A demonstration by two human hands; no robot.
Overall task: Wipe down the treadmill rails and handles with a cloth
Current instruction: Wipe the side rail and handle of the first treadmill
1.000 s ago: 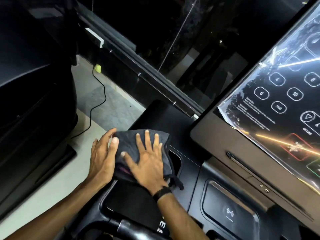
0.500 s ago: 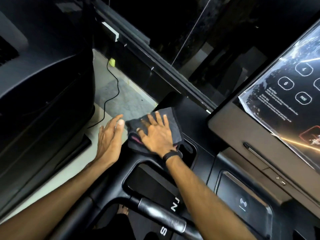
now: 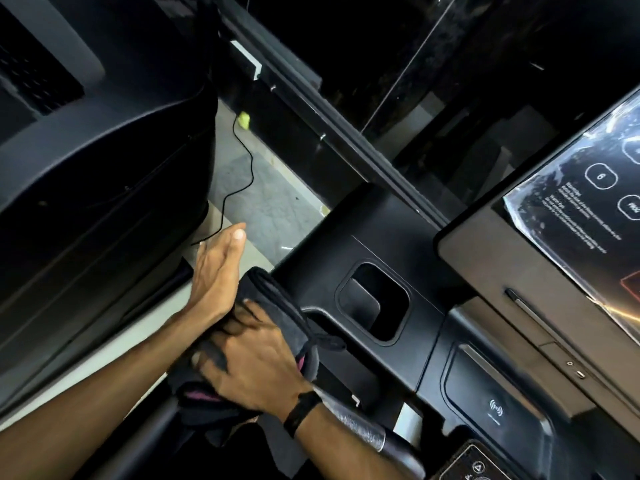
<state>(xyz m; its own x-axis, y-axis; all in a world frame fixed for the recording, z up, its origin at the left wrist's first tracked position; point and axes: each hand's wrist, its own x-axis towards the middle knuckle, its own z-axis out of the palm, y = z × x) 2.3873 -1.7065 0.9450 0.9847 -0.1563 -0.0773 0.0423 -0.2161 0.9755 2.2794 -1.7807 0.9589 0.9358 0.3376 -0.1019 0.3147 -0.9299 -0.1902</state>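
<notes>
A dark grey cloth (image 3: 273, 299) is bunched over the left side rail of the black treadmill, just below the console's left corner (image 3: 363, 233). My right hand (image 3: 252, 362) lies on top of the cloth with its fingers curled into it, gripping it against the rail. My left hand (image 3: 218, 271) is stretched flat with straight fingers, its edge against the cloth's far-left side. The rail under the cloth is hidden. A handle with a silver sensor band (image 3: 360, 427) runs out from under my right wrist.
A cup-holder recess (image 3: 374, 303) sits right of the cloth. Further right are a charging pad (image 3: 495, 407) and the plastic-covered touchscreen (image 3: 588, 209). A neighbouring black machine (image 3: 86, 168) stands close on the left. A black cable (image 3: 242, 174) trails over the floor between them.
Both hands and the cloth slid from the console's top corner down toward me onto the side rail. My right hand went from flat on the cloth to curled round it.
</notes>
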